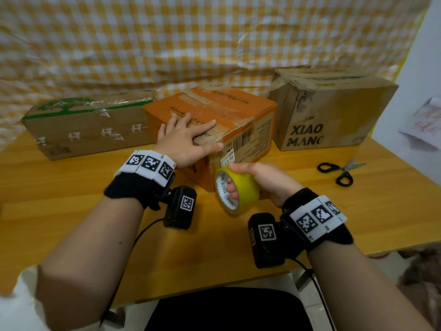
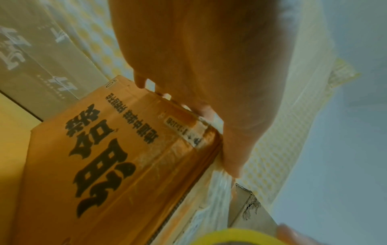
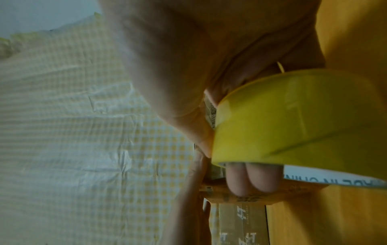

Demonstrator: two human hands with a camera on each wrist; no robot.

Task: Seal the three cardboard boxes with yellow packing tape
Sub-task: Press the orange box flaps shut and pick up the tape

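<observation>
Head view: the left hand (image 1: 183, 139) is lying flat, fingers spread wide, on the orange box (image 1: 214, 120) at center. At five o'clock from it, the right hand (image 1: 265, 180) is gripping the yellow tape roll (image 1: 238, 189) against the box's near corner.

Left wrist view: fingers (image 2: 140, 81) are pressing the box top edge.

Right wrist view: fingers (image 3: 247, 177) are curling through the roll's core.

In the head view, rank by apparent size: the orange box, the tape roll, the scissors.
1. Orange box, clearly largest.
2. Tape roll and scissors look about alike; the roll is nearer the camera and partly hidden by the right hand, so unranked.
</observation>
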